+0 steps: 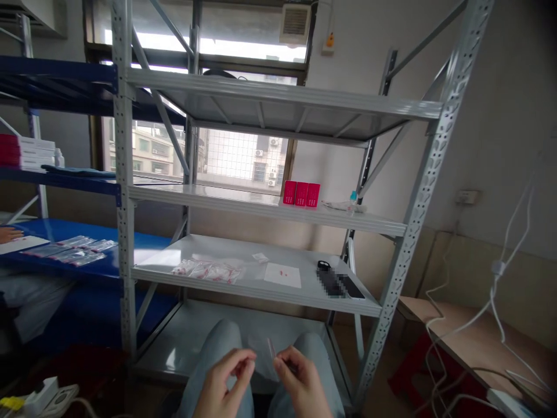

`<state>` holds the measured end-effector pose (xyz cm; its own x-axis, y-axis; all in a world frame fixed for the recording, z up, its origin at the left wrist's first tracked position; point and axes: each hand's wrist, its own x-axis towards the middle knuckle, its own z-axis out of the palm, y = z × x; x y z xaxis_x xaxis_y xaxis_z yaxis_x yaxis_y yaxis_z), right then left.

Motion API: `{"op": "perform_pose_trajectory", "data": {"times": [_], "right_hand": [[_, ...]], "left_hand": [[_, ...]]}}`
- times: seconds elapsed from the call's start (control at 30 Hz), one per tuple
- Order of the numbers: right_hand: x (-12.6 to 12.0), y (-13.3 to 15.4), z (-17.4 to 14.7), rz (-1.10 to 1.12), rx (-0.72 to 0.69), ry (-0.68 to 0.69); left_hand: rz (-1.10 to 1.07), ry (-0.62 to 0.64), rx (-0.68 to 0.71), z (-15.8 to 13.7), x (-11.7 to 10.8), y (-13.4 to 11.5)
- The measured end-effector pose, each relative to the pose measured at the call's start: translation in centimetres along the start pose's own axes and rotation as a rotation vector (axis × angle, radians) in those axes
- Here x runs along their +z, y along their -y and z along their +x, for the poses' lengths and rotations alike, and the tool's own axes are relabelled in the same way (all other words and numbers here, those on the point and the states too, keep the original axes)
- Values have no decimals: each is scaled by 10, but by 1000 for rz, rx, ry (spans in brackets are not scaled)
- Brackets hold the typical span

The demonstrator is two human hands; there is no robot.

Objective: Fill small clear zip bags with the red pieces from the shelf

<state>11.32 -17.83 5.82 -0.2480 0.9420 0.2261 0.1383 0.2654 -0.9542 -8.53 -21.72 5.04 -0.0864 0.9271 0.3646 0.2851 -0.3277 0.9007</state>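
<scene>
My right hand [298,374], above my knees, pinches a thin clear strip with a faint reddish tint [271,348]. It looks like plastic seen edge-on, though its exact kind is unclear. To its left, my left hand [228,380] has thumb and forefinger brought together in a pinch; anything between them is too small to make out. The hands are a short gap apart. On the shelf [243,290] beyond them lie several clear plastic bags with red bits [211,270]. A white sheet [282,275] with small red pieces on it lies to their right.
Black scissor-like handles [323,265] and a dark phone-like slab [350,286] lie at the shelf's right. Red boxes [301,194] and a blue-capped bottle [352,200] stand one shelf higher. A metal post [125,232] divides off a blue rack with another person's hand [9,233]. Cables hang at right.
</scene>
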Motion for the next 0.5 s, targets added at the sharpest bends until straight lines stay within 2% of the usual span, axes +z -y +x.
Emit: {"op": "perform_pose_trajectory", "data": {"times": [0.1, 0.2, 0.33, 0.5], "right_hand": [[14, -2, -8, 58, 3, -30], [27, -3, -15, 98, 5, -17], [35, -4, -19, 64, -9, 18], [34, -14, -15, 104, 97, 71]], "left_hand": [[-183, 90, -75, -11, 25, -7], [-305, 47, -136, -15, 39, -8], [-241, -22, -141, -17, 39, -1], [-177, 19, -137, -14, 34, 13]]}}
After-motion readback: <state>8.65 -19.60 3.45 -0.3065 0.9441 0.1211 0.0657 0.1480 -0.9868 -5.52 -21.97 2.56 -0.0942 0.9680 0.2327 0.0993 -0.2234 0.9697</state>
